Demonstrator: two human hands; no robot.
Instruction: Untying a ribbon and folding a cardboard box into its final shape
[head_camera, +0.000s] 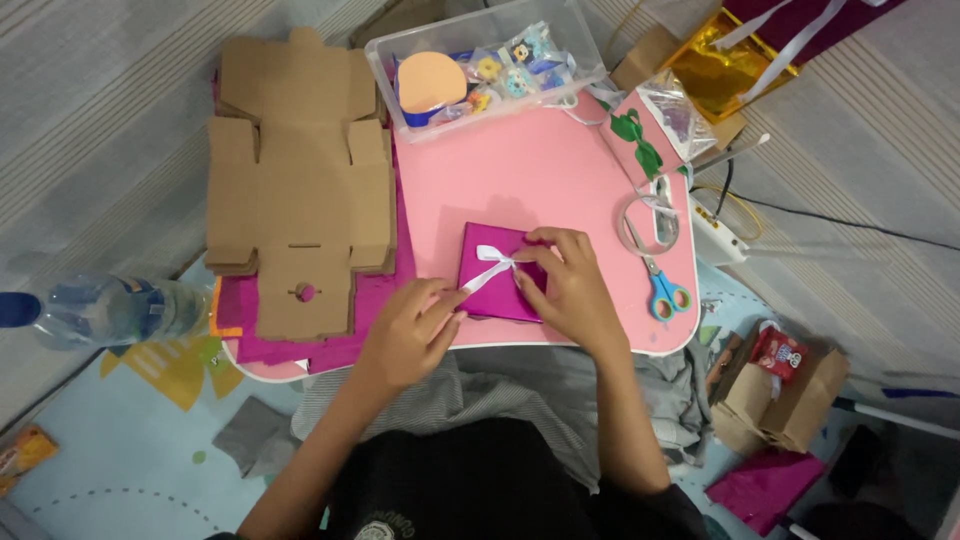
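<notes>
Head view: two hands tying a white ribbon on a small magenta box.

The magenta box (497, 272) lies on the near edge of the pink table (530, 175). The left hand (408, 332) pinches one end of the white ribbon (487, 268) between its fingertips; the right hand (570, 285) rests on the box, fingers closed on the knot. Flat cardboard cutouts (298, 190) lie to the left, blue-handled scissors (660, 283) to the right, a clear plastic bin (490, 62) at the far side.

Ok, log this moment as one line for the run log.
left hand: pinching white ribbon end | right hand: on ribbon knot atop magenta box | surface: pink table | nearby: scissors
</notes>
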